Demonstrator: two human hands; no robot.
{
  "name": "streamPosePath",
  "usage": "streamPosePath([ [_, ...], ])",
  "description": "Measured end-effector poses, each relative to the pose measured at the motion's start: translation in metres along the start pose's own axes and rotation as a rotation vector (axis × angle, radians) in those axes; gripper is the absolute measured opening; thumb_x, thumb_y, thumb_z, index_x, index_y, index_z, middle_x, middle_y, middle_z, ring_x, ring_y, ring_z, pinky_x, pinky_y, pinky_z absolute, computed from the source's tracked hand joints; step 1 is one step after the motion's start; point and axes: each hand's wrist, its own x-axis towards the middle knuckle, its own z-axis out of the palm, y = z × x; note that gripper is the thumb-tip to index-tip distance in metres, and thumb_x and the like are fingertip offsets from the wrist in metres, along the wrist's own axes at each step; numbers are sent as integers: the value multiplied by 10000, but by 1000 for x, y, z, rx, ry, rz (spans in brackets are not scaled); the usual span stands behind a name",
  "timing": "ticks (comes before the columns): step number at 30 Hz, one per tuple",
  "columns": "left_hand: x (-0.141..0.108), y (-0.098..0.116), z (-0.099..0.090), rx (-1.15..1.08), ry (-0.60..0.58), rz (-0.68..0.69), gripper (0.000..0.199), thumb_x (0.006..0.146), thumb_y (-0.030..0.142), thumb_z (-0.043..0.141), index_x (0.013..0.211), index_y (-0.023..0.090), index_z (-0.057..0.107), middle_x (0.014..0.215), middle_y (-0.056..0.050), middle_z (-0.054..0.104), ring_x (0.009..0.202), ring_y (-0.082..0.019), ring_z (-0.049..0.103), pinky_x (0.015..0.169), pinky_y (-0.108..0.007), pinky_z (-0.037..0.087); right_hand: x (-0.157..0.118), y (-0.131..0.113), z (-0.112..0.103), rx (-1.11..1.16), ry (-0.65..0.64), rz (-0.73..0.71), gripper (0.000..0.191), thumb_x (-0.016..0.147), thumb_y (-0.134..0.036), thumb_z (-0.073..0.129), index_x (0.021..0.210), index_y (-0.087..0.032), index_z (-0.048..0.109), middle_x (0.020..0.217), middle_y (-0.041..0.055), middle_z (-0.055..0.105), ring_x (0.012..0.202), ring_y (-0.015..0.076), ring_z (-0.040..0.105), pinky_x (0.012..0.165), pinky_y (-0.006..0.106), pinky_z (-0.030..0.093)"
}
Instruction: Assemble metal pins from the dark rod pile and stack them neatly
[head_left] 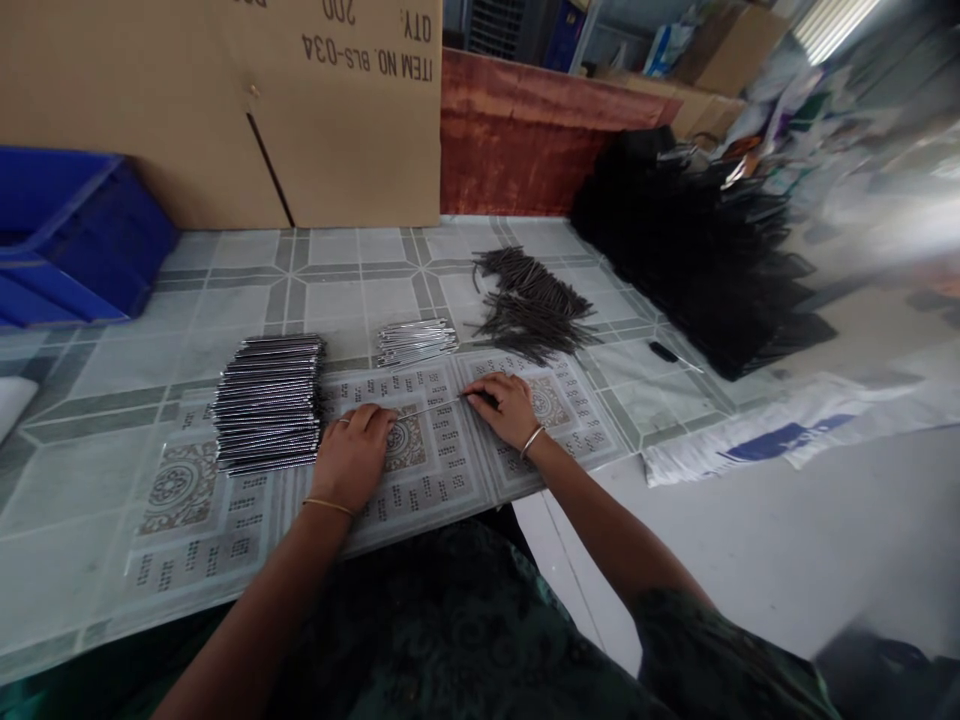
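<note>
Many finished pieces already lay in a neat silvery stack (270, 403) just beyond and to the outer side of the left hand (352, 455), which suggested the work was well under way, though a loose heap of dark sticks (529, 303) well beyond the right hand (510, 408) and a small bundle of shiny sleeves (416, 341) beyond the gap between both hands looked as yet unused, so I judged a good share was left to do. One thin rod (427, 408) lay flat on the patterned table cover (225, 520), stretched between the two hands. Left fingers (371, 418) were curled in and pressed down on its near end, closed around it as far as could be told; right fingertips (480, 392) were pinched narrow on its other end, where something dark showed under them, too small to name. Both wrists rested on the cover, with the rod touching the fingers of each hand and lying just nearer the person than the shiny sleeves
</note>
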Motion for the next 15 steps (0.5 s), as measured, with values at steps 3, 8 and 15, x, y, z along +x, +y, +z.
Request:
streamPosePath([
  [3,-1,-1,2,6,12,3,311,982,283,387,1112,187,653,1091,-94,639,952,-274,596,788,-414,490,0,0,0,19,-2,-6,130,909,-299,628,992,-287,727,1056,3,683,1071,194,587,1044,413,251],
  [8,-1,-2,4,-6,40,4,299,981,289,396,1085,197,660,1078,-84,642,924,-264,602,775,-409,493,0,0,0,30,14,-15,129,912,-274,618,989,-279,722,1057,9,687,1073,200,588,1048,417,257],
  [15,0,-1,2,-16,41,1,296,977,283,403,1088,194,663,1071,-87,648,937,-272,601,785,-417,499,-1,-1,-1,18,4,-16,135,911,-300,623,998,-289,726,1055,10,683,1075,203,583,1060,428,248],
])
